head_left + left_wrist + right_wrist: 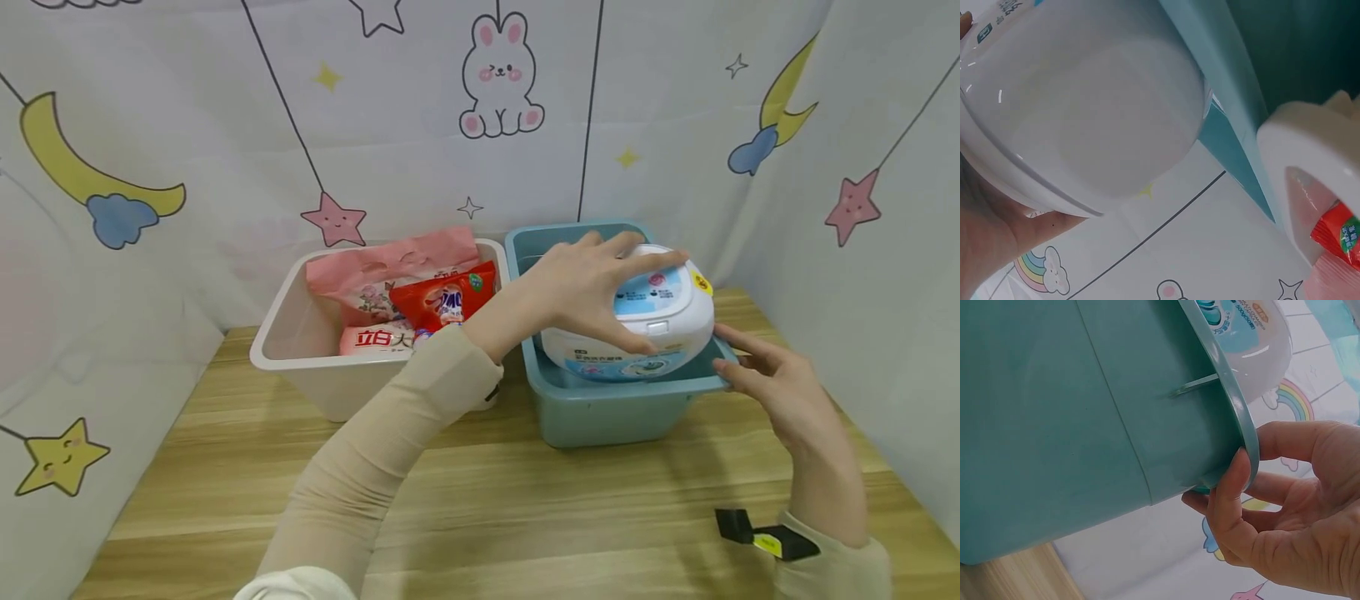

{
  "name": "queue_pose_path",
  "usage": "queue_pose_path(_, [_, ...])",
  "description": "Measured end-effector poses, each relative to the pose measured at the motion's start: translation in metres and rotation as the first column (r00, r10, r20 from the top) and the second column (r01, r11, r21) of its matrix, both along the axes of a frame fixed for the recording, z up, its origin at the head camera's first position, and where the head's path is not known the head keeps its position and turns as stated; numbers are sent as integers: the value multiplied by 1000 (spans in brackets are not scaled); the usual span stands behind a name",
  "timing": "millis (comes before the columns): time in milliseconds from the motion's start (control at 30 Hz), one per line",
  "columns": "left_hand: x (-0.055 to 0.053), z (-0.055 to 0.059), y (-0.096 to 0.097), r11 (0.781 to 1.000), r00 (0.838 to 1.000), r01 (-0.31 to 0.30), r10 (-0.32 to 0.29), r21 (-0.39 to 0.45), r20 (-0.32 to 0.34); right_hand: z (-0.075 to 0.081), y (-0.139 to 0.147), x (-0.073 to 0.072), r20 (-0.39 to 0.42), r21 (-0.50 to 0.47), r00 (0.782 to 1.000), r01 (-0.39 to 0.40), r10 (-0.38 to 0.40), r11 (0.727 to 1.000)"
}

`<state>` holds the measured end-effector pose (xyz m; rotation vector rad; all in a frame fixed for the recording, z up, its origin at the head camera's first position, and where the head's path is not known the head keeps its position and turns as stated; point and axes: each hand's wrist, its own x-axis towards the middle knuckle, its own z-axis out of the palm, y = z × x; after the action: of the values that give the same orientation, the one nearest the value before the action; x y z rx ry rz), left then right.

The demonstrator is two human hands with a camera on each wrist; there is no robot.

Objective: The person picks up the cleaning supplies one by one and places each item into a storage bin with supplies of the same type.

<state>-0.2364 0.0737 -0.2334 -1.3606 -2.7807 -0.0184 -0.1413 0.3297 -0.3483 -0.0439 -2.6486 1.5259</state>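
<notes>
A white lidded laundry pod tub (678, 329) with blue labels sits tilted in the mouth of the teal bin (615, 421). My left hand (588, 287) spans the tub from above, thumb at its front and fingers over the far side of the lid. In the left wrist view, the tub's smooth white underside (1104, 112) fills much of the picture. At the bin's right front corner, my right hand (783, 392) pinches the rim. The right wrist view shows the right thumb against the bin's outer wall (1054, 425) and a finger over its rim.
Left of the teal bin stands a white bin (300, 333) with a pink bag (356, 287), a red packet (427, 304) and a white-and-pink pack (367, 340). Both bins are on a wooden table (480, 517). A patterned curtain (420, 158) hangs behind and at the sides.
</notes>
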Motion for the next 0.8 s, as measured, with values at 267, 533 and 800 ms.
queue_pose_path(267, [2,-6,5,1000,1000,-8,8,-7,-12,-1,0,0,1,12,1000,1,-1,1000])
queue_pose_path(533, [1,-12,9,999,1000,2,-3,-51,-30,0,0,1,-5,24,1000,-3,3,1000])
queue_pose_path(800, [-1,-23,13,998,1000,-4,3,-64,-24,1,-1,2,-13,11,1000,-18,18,1000])
